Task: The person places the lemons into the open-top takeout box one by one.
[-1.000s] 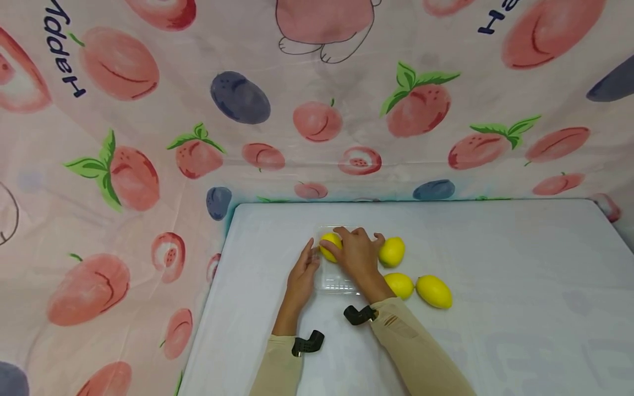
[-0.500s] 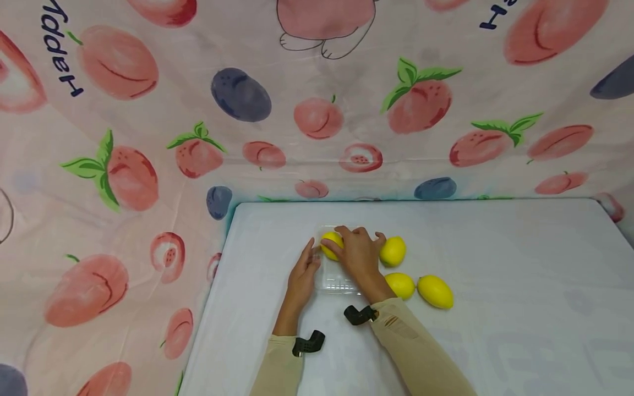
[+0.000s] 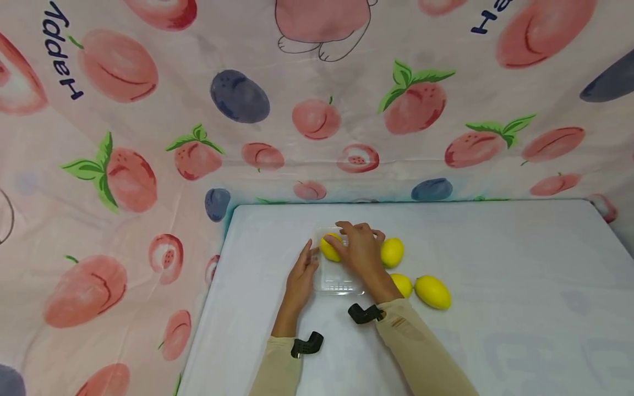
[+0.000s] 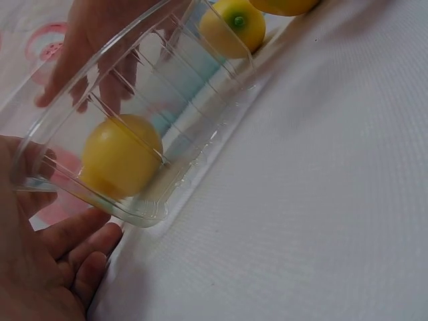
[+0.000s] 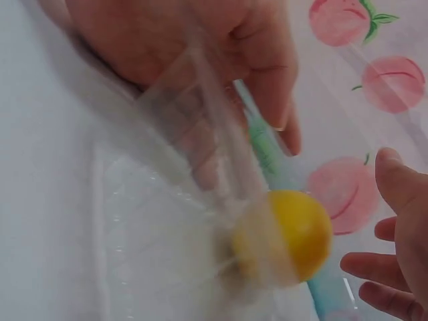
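A clear plastic container (image 3: 339, 283) sits on the white table with one yellow lemon (image 3: 329, 247) in its far left corner. My left hand (image 3: 299, 280) grips the container's left wall; in the left wrist view its thumb hooks over the rim and the other fingers lie outside. Over the container hovers my right hand (image 3: 362, 250), holding nothing. The right wrist view has this right hand (image 5: 394, 241) with spread fingers, apart from the lemon (image 5: 294, 234). A second lemon (image 3: 392, 253) lies just right of the container, partly behind the right hand.
Two more lemons lie on the table right of the container: one (image 3: 402, 285) partly hidden by the right forearm, another (image 3: 433, 292) farther right. A fruit-printed cloth (image 3: 317, 82) hangs behind and left of the table (image 3: 520, 264).
The right hand has lifted and shifted slightly right, and its fingers have come off the lemon in the container. The left hand keeps its place on the container.
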{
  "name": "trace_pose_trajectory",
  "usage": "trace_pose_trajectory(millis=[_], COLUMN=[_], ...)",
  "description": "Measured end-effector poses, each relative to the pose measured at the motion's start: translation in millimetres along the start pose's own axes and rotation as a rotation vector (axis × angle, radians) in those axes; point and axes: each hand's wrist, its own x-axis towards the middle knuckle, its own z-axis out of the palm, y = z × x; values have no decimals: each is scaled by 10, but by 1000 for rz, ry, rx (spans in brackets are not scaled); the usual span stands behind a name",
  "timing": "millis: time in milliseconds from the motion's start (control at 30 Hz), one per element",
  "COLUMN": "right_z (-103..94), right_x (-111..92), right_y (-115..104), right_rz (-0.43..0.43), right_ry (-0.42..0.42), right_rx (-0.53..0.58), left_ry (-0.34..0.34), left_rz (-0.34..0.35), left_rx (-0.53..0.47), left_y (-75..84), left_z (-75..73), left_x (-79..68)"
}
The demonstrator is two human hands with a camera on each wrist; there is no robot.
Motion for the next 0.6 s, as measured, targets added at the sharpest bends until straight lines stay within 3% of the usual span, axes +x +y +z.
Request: trace_pose_trajectory(millis=[300, 600], right_z=[-245, -555], right_x=[-25, -90], right_y=[43, 226], right_rz=[-14, 40], right_ry=[9, 26], right_rx=[84, 110], left_ry=[-1, -5], left_rz=[0, -3], left_rx=[-16, -24], left_y=[3, 10], left_z=[-8, -7], left_x=[9, -1])
